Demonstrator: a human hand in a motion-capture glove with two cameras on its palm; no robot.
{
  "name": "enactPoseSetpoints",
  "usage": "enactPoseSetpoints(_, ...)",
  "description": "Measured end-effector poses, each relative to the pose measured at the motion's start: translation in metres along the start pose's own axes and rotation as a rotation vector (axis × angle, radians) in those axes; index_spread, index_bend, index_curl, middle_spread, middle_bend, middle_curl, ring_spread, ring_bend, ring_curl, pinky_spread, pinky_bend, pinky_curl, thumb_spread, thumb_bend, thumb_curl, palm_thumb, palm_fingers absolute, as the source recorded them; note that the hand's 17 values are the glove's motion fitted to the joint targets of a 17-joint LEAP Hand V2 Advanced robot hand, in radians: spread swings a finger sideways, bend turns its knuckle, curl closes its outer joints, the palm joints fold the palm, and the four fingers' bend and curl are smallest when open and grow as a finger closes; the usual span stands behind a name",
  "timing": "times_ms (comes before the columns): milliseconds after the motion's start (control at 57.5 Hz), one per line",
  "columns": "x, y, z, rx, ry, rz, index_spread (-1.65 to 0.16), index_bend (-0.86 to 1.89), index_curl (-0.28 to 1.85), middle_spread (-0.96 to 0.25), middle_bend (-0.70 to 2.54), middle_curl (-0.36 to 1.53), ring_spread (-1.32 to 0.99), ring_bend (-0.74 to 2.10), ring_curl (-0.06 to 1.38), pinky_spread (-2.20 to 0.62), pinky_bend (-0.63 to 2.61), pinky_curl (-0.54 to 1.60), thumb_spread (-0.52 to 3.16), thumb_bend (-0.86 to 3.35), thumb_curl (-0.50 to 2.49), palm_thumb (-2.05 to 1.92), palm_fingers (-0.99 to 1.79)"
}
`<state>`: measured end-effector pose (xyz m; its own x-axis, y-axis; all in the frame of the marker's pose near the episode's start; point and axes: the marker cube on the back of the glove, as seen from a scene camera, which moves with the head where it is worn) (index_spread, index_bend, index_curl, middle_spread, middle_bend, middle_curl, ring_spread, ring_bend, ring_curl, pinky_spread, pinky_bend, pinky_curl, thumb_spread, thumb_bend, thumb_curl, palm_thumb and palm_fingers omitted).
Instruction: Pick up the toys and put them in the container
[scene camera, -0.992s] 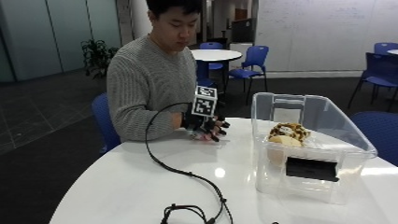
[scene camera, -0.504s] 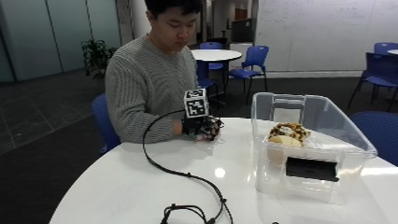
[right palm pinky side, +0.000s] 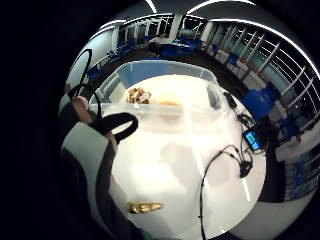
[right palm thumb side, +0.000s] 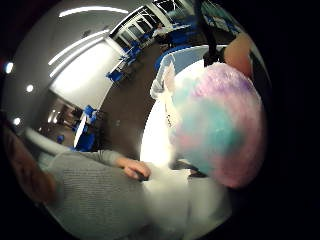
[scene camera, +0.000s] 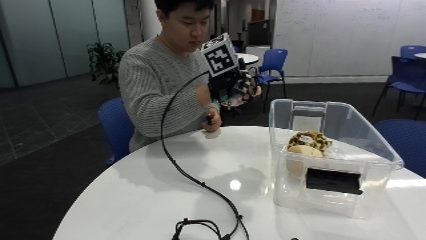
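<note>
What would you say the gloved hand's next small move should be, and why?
Probably carry the pastel plush toy sideways over the clear container. The gloved right hand holds it raised above the table, short of the container's rim, where other toys already lie.

Pink-teal-purple plush toy (right palm thumb side: 220, 125), clear container (scene camera: 346, 150)

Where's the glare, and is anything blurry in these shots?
Outside view: a ceiling light glints off the white table beside the clear container. Thumb side palm view: the pastel plush toy fills the view, soft and blurred. Little finger side palm view: strongly curved, tabletop washed out.
</note>
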<state>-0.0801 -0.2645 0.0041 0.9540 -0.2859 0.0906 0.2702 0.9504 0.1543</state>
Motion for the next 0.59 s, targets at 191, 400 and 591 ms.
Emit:
enactPoseSetpoints(191, 0.018, -0.069, 0.024, -0.002, -0.014, 0.107, -0.39, 0.18, 0.29, -0.36, 0.67, 0.57, -0.46, 0.99, 0.53, -0.44, 0.88, 0.39, 0.67, 0.05, 0.83, 0.66, 1.06)
enactPoseSetpoints(400, 0.061, -0.161, 0.087, -0.120, 0.118, 0.275, -0.41, 0.16, 0.31, -0.37, 0.63, 0.60, -0.47, 0.97, 0.54, -0.44, 0.89, 0.41, 0.64, 0.03, 0.90, 0.66, 0.98)
enactPoseSetpoints(591, 0.067, -0.180, 0.097, -0.145, 0.133, 0.304, -0.41, 0.14, 0.30, -0.38, 0.60, 0.63, -0.48, 0.97, 0.54, -0.43, 0.93, 0.42, 0.65, 0.01, 0.94, 0.66, 0.94)
